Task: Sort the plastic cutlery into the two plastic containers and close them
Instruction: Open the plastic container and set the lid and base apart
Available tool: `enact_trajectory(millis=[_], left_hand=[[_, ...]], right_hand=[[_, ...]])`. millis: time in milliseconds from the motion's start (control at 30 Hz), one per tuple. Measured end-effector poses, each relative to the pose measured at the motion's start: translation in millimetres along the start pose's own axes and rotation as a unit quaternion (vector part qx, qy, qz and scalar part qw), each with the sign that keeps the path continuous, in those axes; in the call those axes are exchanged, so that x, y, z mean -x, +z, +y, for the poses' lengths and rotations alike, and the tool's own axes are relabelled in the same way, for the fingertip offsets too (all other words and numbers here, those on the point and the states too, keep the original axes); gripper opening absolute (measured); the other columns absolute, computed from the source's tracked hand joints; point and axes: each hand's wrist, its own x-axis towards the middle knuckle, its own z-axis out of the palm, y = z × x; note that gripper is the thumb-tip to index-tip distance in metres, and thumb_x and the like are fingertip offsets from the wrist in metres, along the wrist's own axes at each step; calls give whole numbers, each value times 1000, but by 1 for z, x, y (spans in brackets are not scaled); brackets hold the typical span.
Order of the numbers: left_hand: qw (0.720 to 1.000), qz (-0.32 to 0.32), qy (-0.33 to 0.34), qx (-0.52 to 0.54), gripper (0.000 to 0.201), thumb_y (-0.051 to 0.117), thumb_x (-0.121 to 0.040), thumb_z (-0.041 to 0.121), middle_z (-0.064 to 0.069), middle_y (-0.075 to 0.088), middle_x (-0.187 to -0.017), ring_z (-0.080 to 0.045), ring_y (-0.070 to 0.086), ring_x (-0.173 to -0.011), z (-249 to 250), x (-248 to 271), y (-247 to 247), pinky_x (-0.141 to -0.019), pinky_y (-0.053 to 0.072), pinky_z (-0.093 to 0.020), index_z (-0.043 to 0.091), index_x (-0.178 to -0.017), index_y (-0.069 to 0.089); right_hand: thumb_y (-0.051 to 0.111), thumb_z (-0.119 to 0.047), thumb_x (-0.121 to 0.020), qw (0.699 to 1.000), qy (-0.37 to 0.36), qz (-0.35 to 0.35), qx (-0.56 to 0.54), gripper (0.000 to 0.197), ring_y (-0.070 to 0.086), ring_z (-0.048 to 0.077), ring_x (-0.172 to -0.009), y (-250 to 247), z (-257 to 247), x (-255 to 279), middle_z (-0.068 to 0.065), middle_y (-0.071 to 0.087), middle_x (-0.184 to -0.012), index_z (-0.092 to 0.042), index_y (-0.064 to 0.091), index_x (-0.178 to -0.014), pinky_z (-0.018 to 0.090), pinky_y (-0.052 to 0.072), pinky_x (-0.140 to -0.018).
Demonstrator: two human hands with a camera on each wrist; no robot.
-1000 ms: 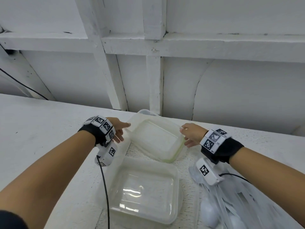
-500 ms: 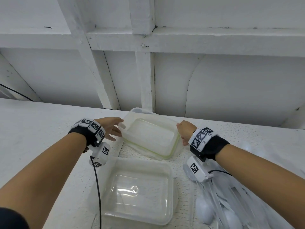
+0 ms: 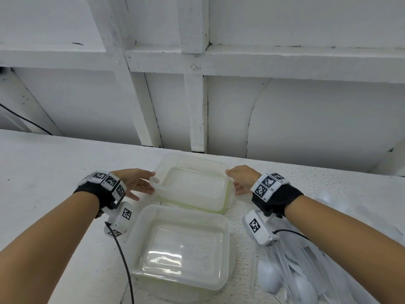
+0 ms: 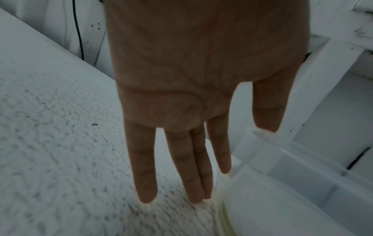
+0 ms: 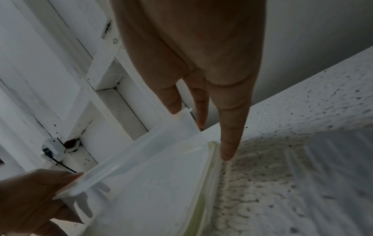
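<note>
Here, in the head view, your left hand (image 3: 133, 183) and your right hand (image 3: 240, 179) sit at the two short ends of the far container (image 3: 192, 185), which lies between them on the white table (image 3: 43, 172); its lid (image 3: 166, 170) looks raised at your left-hand end, with a pale green rim showing along the near edge. The near container (image 3: 179, 246) lies just on your side of it, between your forearms, with its lid on. The plastic cutlery (image 3: 291, 279), white spoons and handles in a loose pile, lies under and behind your right wrist. A black cable (image 3: 122, 260) runs down from your left wrist device. From the left wrist view, your left hand (image 4: 181, 95) is flat with the fingers (image 4: 145, 167) straight and pointing down toward the table, while the thumb tip touches the lid's corner tab (image 4: 260, 134); nothing is wrapped in a grip there. From the right wrist view, your right hand (image 5: 191, 47) is also spread out: one straight finger (image 5: 230, 127) touches the container's edge by the green seal, and another finger meets the lid's raised edge (image 5: 185, 115). Opposite it, the left hand (image 5: 34, 194) shows its thumb on top of the lid rim and its fingers beneath, blurred through the plastic, so how firmly it pinches I cannot tell.
</note>
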Motion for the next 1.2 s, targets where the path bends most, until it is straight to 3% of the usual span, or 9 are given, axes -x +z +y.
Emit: enact_trajectory(millis=[67,167,267,433,533,800,1067,1133,1200], left_hand=[[1000,9,3,-3,30,42,-96,42,-1,63,-94,-14,60,-91,-3,7,7,-76,39,-31,21,-109,60],[999,36,7,-27,30,38,-97,46,2,62,-102,-16,56,-99,-6,19,19,-86,37,-37,25,-106,58],[998,44,5,-47,35,37,-97,47,1,60,-114,-18,54,-107,-10,30,28,-89,37,-41,23,-113,56],[996,76,18,-36,42,39,-96,48,0,57,-121,-20,53,-109,-12,40,38,-95,36,-45,20,-125,53],[996,81,23,-33,40,39,-97,45,0,56,-122,-22,52,-112,-11,42,40,-98,35,-46,21,-126,51],[995,83,46,-23,40,41,-97,43,1,55,-118,-18,52,-109,-14,45,39,-92,40,-44,16,-123,56],[996,73,52,4,43,39,-96,47,1,53,-132,-20,52,-114,-27,47,41,-94,39,-46,18,-126,52],[996,79,49,5,48,38,-96,47,0,48,-138,-23,49,-122,-27,49,43,-97,38,-47,17,-132,48],[995,93,44,9,53,38,-96,47,-1,42,-144,-25,44,-129,-25,52,41,-102,35,-49,16,-139,40]], right_hand=[[46,-33,-96,999,-13,-19,32,39,57,26,-84,-1,4,6,10,53,-94,-3,52,-121,41,51,-93],[51,-41,-93,998,-10,-38,55,53,60,29,-88,1,13,16,12,48,-106,-8,42,-134,42,51,-93],[51,-40,-93,998,-9,-42,38,59,62,30,-89,9,25,22,15,50,-101,-9,35,-140,43,51,-93],[48,-36,-95,1000,-17,-24,5,50,63,37,-98,19,32,26,9,49,-75,3,47,-126,48,48,-96],[50,-37,-94,1000,-16,-20,11,55,62,38,-103,18,29,28,8,48,-73,5,46,-128,48,47,-96],[67,-34,-83,1000,-9,-24,4,52,68,32,-92,17,28,12,17,63,-86,4,53,-115,44,55,-85],[67,-30,-84,999,-11,-32,-32,55,68,35,-94,21,37,15,18,62,-74,9,48,-118,44,52,-91],[63,-31,-87,999,-19,-26,-42,53,67,32,-93,22,37,18,18,62,-84,7,49,-121,41,54,-87],[57,-35,-90,998,-32,-20,-49,53,65,31,-95,21,36,25,19,61,-106,5,49,-124,39,56,-83]])
